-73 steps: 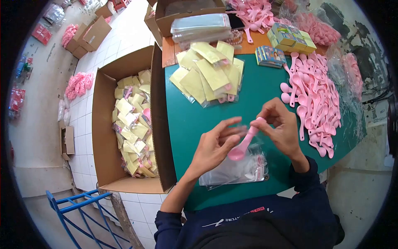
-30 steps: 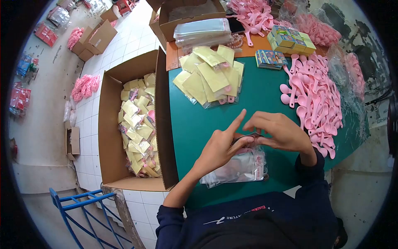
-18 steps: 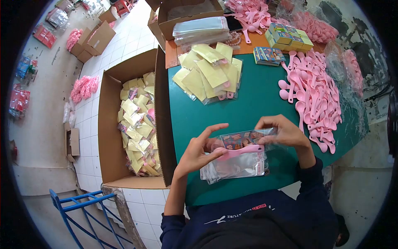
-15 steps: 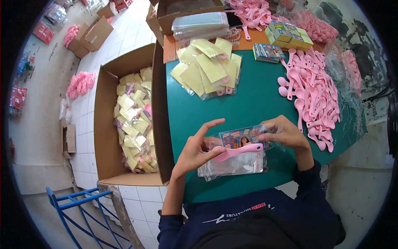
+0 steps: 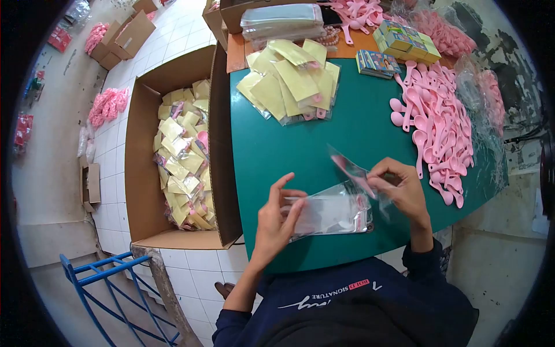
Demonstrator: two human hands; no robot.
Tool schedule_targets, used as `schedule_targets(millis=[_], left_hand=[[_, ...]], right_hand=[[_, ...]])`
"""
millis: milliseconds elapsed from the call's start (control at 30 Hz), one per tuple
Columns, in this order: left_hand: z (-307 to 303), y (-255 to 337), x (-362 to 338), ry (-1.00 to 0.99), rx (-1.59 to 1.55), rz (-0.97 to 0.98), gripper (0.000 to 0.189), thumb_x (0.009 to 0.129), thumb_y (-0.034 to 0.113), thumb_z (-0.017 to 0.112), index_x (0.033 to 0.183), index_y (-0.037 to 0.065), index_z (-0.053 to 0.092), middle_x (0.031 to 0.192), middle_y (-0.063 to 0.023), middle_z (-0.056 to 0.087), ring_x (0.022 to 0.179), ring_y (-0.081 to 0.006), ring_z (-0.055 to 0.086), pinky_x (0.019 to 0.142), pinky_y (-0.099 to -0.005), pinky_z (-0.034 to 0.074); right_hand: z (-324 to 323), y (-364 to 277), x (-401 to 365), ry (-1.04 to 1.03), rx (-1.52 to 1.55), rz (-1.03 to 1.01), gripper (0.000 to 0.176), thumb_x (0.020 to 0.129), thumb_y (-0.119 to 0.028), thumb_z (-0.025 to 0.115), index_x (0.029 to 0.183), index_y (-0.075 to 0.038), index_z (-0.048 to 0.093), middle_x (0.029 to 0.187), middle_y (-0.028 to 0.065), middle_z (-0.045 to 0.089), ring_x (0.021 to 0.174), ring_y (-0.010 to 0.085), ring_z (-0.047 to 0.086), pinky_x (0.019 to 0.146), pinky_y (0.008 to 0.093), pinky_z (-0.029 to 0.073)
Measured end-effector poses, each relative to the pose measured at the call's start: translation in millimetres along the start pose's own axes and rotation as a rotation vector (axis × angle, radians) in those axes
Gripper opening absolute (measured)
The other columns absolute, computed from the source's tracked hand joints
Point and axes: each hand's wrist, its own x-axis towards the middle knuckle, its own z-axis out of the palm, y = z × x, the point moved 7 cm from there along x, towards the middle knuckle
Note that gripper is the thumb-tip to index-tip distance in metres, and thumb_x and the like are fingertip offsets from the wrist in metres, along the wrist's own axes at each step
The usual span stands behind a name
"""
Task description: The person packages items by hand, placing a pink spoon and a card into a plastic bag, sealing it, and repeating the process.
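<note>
My right hand [image 5: 403, 188] pinches one end of a clear plastic packet [image 5: 350, 172] with a pink spoon inside. The packet is tilted and blurred above the green table [image 5: 370, 139]. A stack of flat clear plastic bags [image 5: 332, 215] lies beneath it, close to the table's near edge. Beside the left end of that stack is my left hand [image 5: 276, 222], its fingers and thumb apart with nothing held. The card inside the packet cannot be made out now.
Loose pink spoons [image 5: 436, 127] are heaped at the right, near small card stacks [image 5: 377, 63]. Yellow-backed packets [image 5: 295, 81] lie at the far left of the table. Left of it stands a tall open carton [image 5: 224, 156] full of similar packets. A blue metal frame [image 5: 110, 277] stands lower left.
The packet with the spoon and picture card has left my left hand; my right hand has lifted and turned it up, off the bag stack. My left hand has opened.
</note>
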Motion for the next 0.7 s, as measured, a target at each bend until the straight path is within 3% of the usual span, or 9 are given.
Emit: schedule_targets(millis=[100,133,233,267,467,567,700], left_hand=[[32.8,-9.3,-15.2,-0.234,-0.521,-0.153,0.06,0.099,0.02,0.041,0.145,0.009,0.004,0.105,-0.0184,0.062,0.095,-0.0239,0.064,0.078,-0.0338,0.054],[38.6,-16.0,-17.8,-0.291,-0.493,-0.176,0.063,0.101,0.024,0.032,0.144,0.013,-0.013,0.108,-0.0214,0.061,0.098,-0.0266,0.063,0.079,-0.034,0.054],[41.5,-22.5,-29.7,-0.26,-0.563,-0.321,0.064,0.101,0.024,0.032,0.144,0.015,-0.014,0.113,-0.0236,0.059,0.102,-0.029,0.062,0.082,-0.0346,0.053],[40.1,-23.8,-33.8,-0.237,-0.57,-0.319,0.064,0.101,0.022,0.033,0.144,0.015,-0.015,0.114,-0.0239,0.058,0.102,-0.0294,0.062,0.083,-0.0349,0.053],[45.6,-37.5,-60.9,-0.161,-0.515,-0.289,0.063,0.099,0.015,0.035,0.145,0.019,-0.008,0.12,-0.0249,0.055,0.105,-0.0305,0.06,0.084,-0.0362,0.052],[50.1,-38.9,-58.5,-0.137,-0.537,-0.274,0.065,0.098,0.008,0.037,0.145,0.016,-0.007,0.118,-0.0233,0.056,0.104,-0.0292,0.061,0.083,-0.0346,0.053],[50.0,-38.9,-63.6,-0.101,-0.512,-0.263,0.064,0.097,0.007,0.04,0.145,0.015,-0.003,0.124,-0.0224,0.052,0.104,-0.0297,0.061,0.083,-0.0342,0.053]], right_hand=[[20.8,-32.9,-3.6,-0.085,-0.349,-0.316,0.029,0.077,-0.011,0.069,0.104,-0.003,0.064,0.09,0.0094,0.064,0.081,0.0201,0.06,0.07,0.0294,0.048],[34.0,-38.1,-8.6,-0.225,-0.447,-0.33,0.036,0.076,-0.016,0.07,0.109,-0.004,0.062,0.098,0.0124,0.061,0.091,0.0288,0.058,0.078,0.0361,0.047],[59.4,-44.1,-32.1,-0.37,-0.454,-0.409,0.038,0.075,-0.02,0.071,0.11,-0.006,0.061,0.1,0.0111,0.06,0.096,0.0301,0.056,0.084,0.0371,0.044],[61.6,-42.6,-38.0,-0.384,-0.46,-0.393,0.039,0.075,-0.019,0.071,0.111,-0.007,0.06,0.105,0.0114,0.057,0.098,0.0297,0.054,0.085,0.0369,0.044],[72.7,-2.5,-59.7,-0.271,-0.573,-0.363,0.034,0.074,-0.014,0.069,0.105,-0.006,0.056,0.1,0.0123,0.052,0.094,0.0298,0.053,0.082,0.0396,0.043],[86.9,-2.4,-63.1,-0.357,-0.65,-0.382,0.027,0.074,-0.012,0.068,0.095,-0.004,0.054,0.095,0.0118,0.05,0.094,0.0302,0.051,0.082,0.04,0.042],[91.6,1.5,-64.8,-0.444,-0.597,-0.362,0.026,0.074,-0.012,0.068,0.094,-0.005,0.053,0.096,0.012,0.048,0.098,0.031,0.05,0.09,0.041,0.04]])
